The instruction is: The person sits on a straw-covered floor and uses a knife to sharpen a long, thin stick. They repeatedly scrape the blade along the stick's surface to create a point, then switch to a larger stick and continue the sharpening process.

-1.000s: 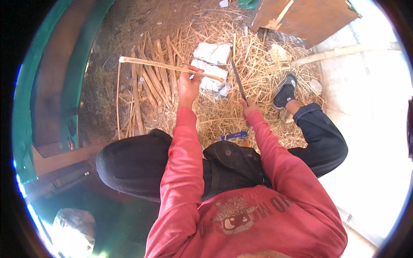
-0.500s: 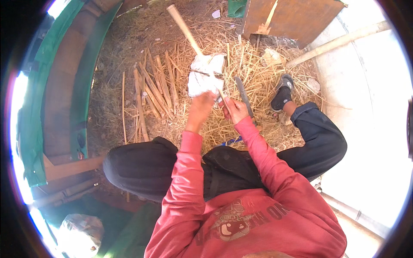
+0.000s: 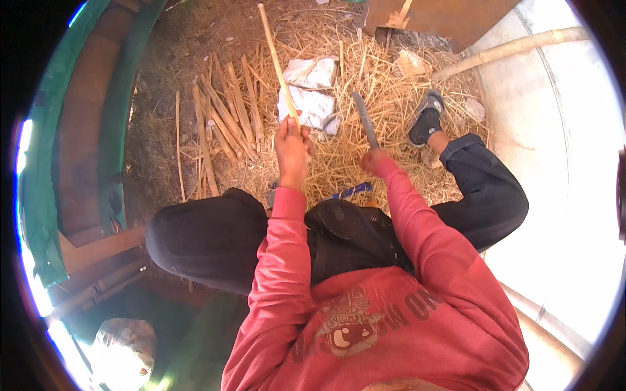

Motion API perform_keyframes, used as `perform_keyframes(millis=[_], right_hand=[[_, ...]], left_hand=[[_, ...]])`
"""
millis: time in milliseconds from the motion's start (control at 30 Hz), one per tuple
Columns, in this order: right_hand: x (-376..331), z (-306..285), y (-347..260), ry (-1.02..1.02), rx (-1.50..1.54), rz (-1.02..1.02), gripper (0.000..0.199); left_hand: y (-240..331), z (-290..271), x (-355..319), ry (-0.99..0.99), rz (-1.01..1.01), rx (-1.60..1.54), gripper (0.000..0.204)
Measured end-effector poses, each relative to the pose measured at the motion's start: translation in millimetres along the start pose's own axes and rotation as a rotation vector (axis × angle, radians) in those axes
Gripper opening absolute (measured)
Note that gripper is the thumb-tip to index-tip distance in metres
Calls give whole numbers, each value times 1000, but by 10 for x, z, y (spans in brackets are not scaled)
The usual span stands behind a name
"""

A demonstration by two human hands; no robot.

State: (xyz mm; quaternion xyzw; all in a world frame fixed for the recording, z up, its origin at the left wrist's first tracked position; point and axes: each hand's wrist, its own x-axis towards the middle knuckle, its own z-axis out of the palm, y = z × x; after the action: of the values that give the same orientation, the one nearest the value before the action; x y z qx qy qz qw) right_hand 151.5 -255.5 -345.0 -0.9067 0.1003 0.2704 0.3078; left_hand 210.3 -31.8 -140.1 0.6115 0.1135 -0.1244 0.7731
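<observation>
My left hand (image 3: 293, 146) is closed around the lower end of a thin pale stick (image 3: 276, 62), which looks like split bamboo. The stick slants up and away past the white blocks. My right hand (image 3: 374, 161) is closed on the handle of a long knife (image 3: 365, 120). Its dark blade points away over the straw, slightly to the left. Two white, rough-looking blocks (image 3: 310, 106) lie on the ground just beyond my left hand.
Several split bamboo pieces (image 3: 228, 111) lie at the left on straw-covered ground (image 3: 365, 72). A blue item (image 3: 352, 190) is in front of my lap. A brown board (image 3: 443, 23) stands at the far right, near a pole (image 3: 515, 49). A green-edged wall (image 3: 124, 111) bounds the left.
My right hand has let go of the stick and taken the knife's handle; the knife has shifted slightly away. My left hand has moved up and left, holding the stick alone.
</observation>
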Motion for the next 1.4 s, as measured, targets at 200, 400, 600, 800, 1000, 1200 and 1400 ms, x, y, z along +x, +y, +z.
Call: perform_keyframes(millis=[200, 400, 600, 800, 1000, 1200, 1400], right_hand=[[74, 1041, 434, -252, -309, 29, 31], [-168, 790, 86, -10, -254, -63, 40], [181, 1150, 534, -233, -287, 81, 33], [16, 733, 336, -395, -280, 7, 30], [-981, -958, -791, -285, -443, -97, 31], [-1528, -2141, -924, -133, -280, -164, 19], [-1063, -3092, -1075, 22, -358, 69, 28]], left_hand=[[-315, 207, 43, -11, -216, 55, 32], [-610, 927, 433, -123, -176, 425, 49], [-1040, 814, 1054, 31, 26, 905, 72], [-1169, -898, 1644, 486, -14, 1252, 53], [-1159, -2266, 1998, 897, -251, 1338, 47], [-1418, -2914, 2184, 780, -509, 1151, 44], [-1738, -3329, 2314, 859, -436, 1116, 41]])
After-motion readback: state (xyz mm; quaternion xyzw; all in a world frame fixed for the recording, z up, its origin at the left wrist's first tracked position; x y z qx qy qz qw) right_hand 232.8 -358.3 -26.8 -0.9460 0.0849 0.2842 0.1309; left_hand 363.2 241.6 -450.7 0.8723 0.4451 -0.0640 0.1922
